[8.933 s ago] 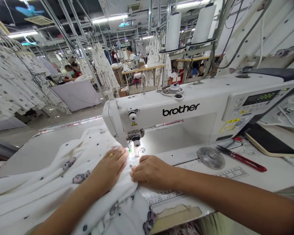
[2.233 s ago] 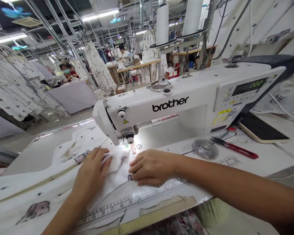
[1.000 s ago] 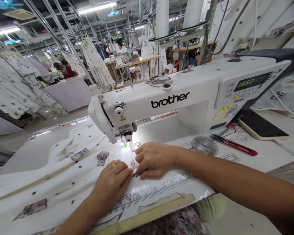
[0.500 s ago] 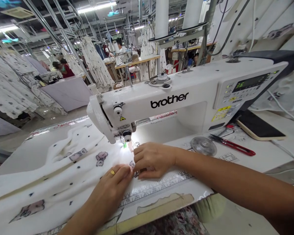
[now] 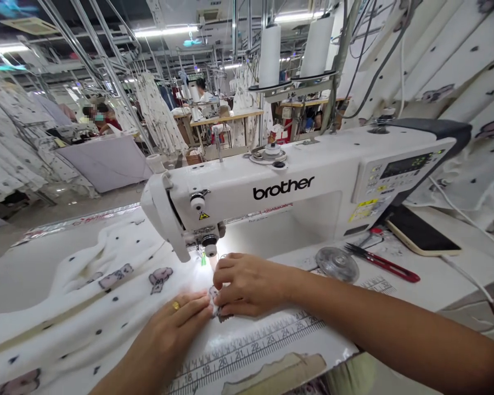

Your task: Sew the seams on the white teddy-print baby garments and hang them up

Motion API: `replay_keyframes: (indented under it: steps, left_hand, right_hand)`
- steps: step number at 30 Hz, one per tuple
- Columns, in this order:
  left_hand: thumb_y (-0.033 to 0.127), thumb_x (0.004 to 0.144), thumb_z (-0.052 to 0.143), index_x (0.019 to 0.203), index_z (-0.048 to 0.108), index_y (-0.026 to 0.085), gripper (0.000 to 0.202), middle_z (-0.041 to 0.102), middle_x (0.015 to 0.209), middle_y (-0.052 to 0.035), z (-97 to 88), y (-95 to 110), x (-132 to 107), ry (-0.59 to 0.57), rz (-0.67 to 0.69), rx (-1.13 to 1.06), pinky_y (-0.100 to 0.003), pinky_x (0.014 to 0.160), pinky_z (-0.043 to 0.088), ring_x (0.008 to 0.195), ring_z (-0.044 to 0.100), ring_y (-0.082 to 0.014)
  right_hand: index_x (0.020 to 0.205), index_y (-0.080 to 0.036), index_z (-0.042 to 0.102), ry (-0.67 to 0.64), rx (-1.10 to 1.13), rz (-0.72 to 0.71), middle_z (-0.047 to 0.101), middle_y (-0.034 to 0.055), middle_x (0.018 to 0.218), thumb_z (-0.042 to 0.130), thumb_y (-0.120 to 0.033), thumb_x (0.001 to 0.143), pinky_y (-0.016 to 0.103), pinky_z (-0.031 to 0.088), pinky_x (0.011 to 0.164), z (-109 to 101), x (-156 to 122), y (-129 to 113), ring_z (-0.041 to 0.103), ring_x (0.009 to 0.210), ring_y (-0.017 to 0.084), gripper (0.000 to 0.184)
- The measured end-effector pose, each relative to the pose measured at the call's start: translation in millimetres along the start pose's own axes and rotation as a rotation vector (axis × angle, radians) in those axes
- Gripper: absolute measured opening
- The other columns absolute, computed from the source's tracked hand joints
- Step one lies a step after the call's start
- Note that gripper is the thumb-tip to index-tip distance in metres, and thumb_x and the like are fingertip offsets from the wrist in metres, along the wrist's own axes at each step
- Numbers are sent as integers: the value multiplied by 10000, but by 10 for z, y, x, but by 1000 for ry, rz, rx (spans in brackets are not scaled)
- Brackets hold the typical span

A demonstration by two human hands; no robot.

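Observation:
A white printed fabric with small animal figures and dots lies across the table, running under the needle of a white Brother sewing machine. My left hand, with a gold ring, lies flat on the cloth with fingers stretched toward the fabric's edge. My right hand sits just in front of the presser foot, fingers curled and pinching the fabric edge. The two hands nearly touch at that edge.
Red-handled thread snips and a round metal disc lie right of the needle, with a phone further right. A printed ruler runs along the table's front. Hanging garments, thread cones and other workers are behind.
The fabric has shifted left and away through the machine. Both hands have stayed at the fabric edge by the needle, and my view has tilted slightly left and down.

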State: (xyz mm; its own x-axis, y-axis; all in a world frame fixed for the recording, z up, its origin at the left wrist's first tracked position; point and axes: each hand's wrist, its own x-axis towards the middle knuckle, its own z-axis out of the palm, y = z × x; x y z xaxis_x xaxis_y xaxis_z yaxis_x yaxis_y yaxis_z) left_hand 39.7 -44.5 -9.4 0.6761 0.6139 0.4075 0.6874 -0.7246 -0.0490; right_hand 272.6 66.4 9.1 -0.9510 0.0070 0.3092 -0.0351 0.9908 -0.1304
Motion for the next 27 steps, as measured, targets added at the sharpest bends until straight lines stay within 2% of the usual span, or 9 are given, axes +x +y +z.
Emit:
replay_keyframes:
  steps: [4,8,14,17,23,27]
  left_hand:
    - [89,940,440,1229,631,214,369,685,1232,-74,49,-267,3,-67,-82,-59,-387,959,564,1120,656,-209]
    - [94,946,454,1239,632,231,370,678,1244,-67,29,-405,86,-113,-99,-130,-385,966,560,1132,645,-196]
    - [99,955,433,1191,663,233,357,692,1214,-62,-4,-353,150,-74,-115,-144,-379,949,568,1105,655,-186]
    - [99,961,418,1176,665,203,344,697,1195,-77,-14,-321,160,-67,-106,-129,-395,921,579,1082,662,-199]
    - [78,954,426,1211,640,203,358,676,1210,-92,-22,-292,137,-66,-136,-120,-395,933,571,1101,643,-199]
    - [94,960,412,1178,648,193,336,690,1203,-87,-12,-302,93,-41,-136,-114,-416,945,572,1090,657,-200]
  right_hand:
    - [1073,-206,667,12,-68,162,620,51,1029,563,-403,966,342,372,904,47,12,-10,500,991,198,248]
    - [1134,-215,645,7,-66,228,604,63,1095,578,-438,950,361,364,947,66,19,19,489,1010,209,297]
    - [1082,-182,657,102,-52,160,632,41,980,497,-333,999,344,350,986,105,3,78,509,955,178,235]
    - [1126,-176,636,126,-50,140,635,41,968,500,-311,998,343,358,983,129,8,65,514,942,179,231]
    - [1111,-193,639,44,-92,157,623,45,976,533,-301,982,353,354,968,115,54,-7,507,957,188,199]
    - [1108,-214,647,36,-71,200,618,34,969,565,-303,965,347,347,964,85,64,-22,494,945,182,188]
